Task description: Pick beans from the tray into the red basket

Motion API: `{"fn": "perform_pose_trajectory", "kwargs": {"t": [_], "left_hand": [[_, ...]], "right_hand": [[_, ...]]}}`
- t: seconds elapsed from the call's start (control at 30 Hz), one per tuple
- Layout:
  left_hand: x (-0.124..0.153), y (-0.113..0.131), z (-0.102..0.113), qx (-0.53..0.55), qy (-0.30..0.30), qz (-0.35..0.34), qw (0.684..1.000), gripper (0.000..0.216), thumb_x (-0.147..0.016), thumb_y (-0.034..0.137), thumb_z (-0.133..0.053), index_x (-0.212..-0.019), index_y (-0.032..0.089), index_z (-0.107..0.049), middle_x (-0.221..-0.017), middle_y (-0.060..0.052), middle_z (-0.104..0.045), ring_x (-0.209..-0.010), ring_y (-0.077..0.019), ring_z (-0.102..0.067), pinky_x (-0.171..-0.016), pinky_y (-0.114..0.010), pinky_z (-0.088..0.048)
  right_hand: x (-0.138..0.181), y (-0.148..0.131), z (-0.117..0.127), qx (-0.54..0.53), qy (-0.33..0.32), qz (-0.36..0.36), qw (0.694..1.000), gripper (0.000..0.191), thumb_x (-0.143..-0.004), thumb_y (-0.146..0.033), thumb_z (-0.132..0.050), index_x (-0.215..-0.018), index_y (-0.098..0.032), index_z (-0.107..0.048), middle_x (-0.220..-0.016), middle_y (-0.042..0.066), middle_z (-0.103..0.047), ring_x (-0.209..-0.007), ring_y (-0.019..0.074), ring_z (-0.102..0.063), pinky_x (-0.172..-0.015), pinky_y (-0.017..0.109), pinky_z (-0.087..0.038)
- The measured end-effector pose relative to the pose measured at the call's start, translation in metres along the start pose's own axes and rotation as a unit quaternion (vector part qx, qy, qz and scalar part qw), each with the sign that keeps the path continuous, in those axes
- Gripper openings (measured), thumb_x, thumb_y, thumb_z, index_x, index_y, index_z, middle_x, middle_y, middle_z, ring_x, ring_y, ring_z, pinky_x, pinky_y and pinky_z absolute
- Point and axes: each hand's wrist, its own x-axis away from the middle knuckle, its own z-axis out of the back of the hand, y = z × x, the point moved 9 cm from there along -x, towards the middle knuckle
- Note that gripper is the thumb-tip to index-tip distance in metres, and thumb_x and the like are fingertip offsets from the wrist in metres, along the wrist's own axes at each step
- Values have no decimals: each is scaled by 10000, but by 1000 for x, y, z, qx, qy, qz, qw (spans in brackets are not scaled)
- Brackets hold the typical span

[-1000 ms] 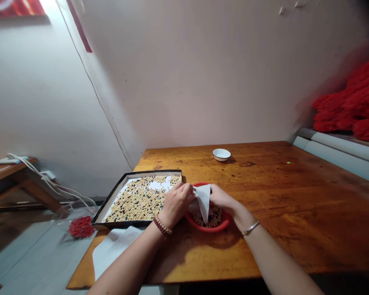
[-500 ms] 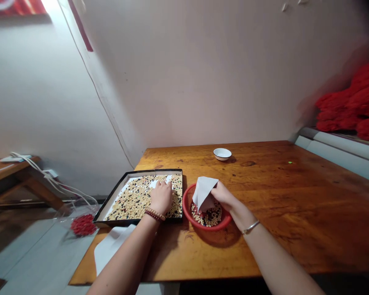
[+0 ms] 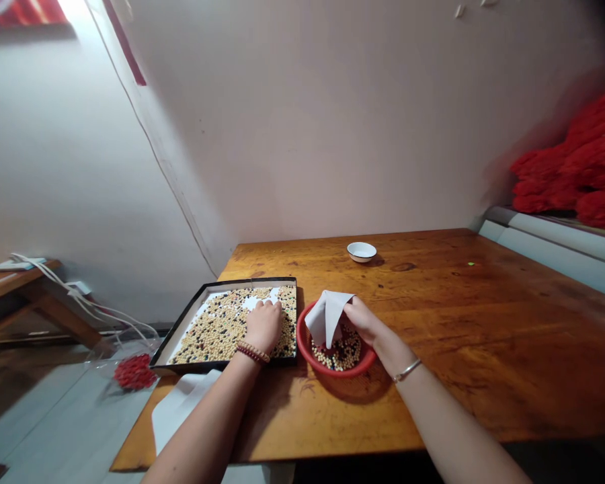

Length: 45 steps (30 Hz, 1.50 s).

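Observation:
A black-rimmed tray (image 3: pixel 296 316) lies on the table at left, spread with pale and dark beans (image 3: pixel 212 333) over a white bottom. My left hand (image 3: pixel 265 326) is down among these beans, fingers curled under; their tips are hidden, and whatever they pinch cannot be made out. To its right, a red plastic basket (image 3: pixel 303 356) holds more mixed beans (image 3: pixel 345 353). Over the basket my right hand (image 3: pixel 364 321) grips a folded white sheet (image 3: pixel 327 321), paper or cloth, by its right edge; the sheet droops toward the beans.
A white enamel bowl (image 3: pixel 361 252) stands farther back on the wooden table (image 3: pixel 458 336). Another white sheet (image 3: pixel 179 407) lies under my left forearm at the front edge. Red bundles (image 3: pixel 575 161) are piled at far right, and a plastic bag with red contents (image 3: pixel 135 372) is on the floor.
The white sheet in my right hand has changed its fold, with a flap now hanging lower over the basket. My left hand stays in the tray, its fingers more curled. The view shifts slightly.

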Motion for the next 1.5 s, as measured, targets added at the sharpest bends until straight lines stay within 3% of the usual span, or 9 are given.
{"fn": "perform_pose_trajectory", "kwargs": {"t": [0.17, 0.43, 0.83, 1.3, 1.5], "left_hand": [[0, 1, 0, -6, 2, -2, 1000, 363, -1021, 192, -355, -1169, 122, -679, -1102, -185, -706, -1108, -322, -600, -799, -359, -497], [0, 1, 2, -13, -8, 2, 1000, 364, -1021, 194, -360, -1168, 114, -684, -1112, -184, -709, -1116, -326, -597, -822, -368, -483], [-1, 0, -1, -3, 3, 5, 1000, 333, -1030, 229, -389, -1136, 134, -689, -1105, -170, -712, -1098, -310, -604, -803, -351, -475], [-3, 1, -2, 6, -2, -6, 1000, 314, -1001, 220, -445, -1052, 118, -737, -1047, -182, -741, -1094, -309, -639, -850, -369, -507], [-4, -1, -4, 16, -9, 3, 1000, 328, -987, 189, -432, -1060, 113, -742, -1049, -197, -751, -1053, -299, -685, -850, -369, -517]], "right_hand": [[-3, 5, 3, -11, 17, -4, 1000, 253, -621, -355, -780, -795, -178, -733, -813, 62, -782, -753, 239, -690, -698, 329, -521], [0, -2, 3, -5, 24, 8, 1000, 154, -634, -283, -695, -747, -179, -703, -754, 37, -770, -684, 209, -676, -655, 301, -504], [-3, 5, 4, -7, 20, 2, 1000, 258, -624, -358, -781, -789, -164, -745, -764, 46, -776, -716, 215, -675, -670, 300, -494], [4, -1, 0, -7, 12, -4, 1000, 190, -633, -355, -747, -717, -189, -710, -721, 32, -760, -700, 210, -676, -668, 296, -516], [3, 1, 0, -6, -2, 8, 1000, 202, -655, -349, -748, -773, -185, -730, -776, 43, -777, -676, 198, -663, -656, 301, -525]]}}
